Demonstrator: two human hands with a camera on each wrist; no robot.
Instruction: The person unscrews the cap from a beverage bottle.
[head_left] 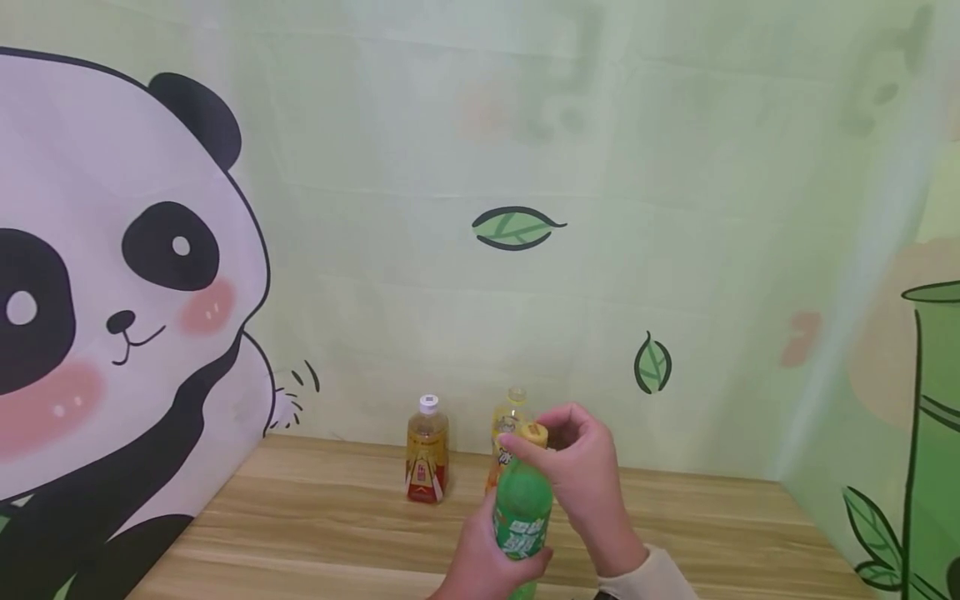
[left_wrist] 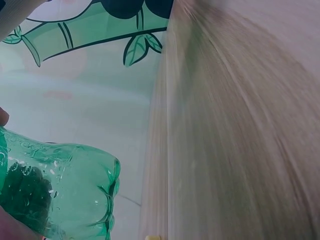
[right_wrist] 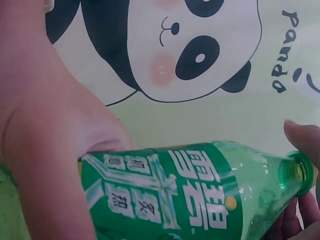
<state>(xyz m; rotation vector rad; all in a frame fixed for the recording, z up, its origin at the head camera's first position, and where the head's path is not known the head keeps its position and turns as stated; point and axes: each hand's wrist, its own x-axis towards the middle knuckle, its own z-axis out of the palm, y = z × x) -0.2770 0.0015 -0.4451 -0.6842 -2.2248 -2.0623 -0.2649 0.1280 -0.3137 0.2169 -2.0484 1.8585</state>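
Note:
My left hand [head_left: 483, 550] grips a green plastic soda bottle [head_left: 525, 500] round its body and holds it upright in the head view. Above its neck, my right hand [head_left: 588, 467] pinches a yellow bottle cap [head_left: 534, 432] between thumb and fingers, at the bottle's mouth. The right wrist view shows the green label [right_wrist: 165, 195] with white characters, and the right hand's thumb [right_wrist: 302, 142] beside the neck ring [right_wrist: 302, 172]. Whether the cap is threaded on cannot be told. In the left wrist view the bottle's ridged base [left_wrist: 85, 185] is raised off the table.
Behind the hands stands a capless bottle with a yellow-orange label [head_left: 513, 410], partly hidden. To its left is a white-capped tea bottle [head_left: 427, 454]. They stand on a wood-grain table [head_left: 315, 517] before a panda-printed backdrop [head_left: 390, 208].

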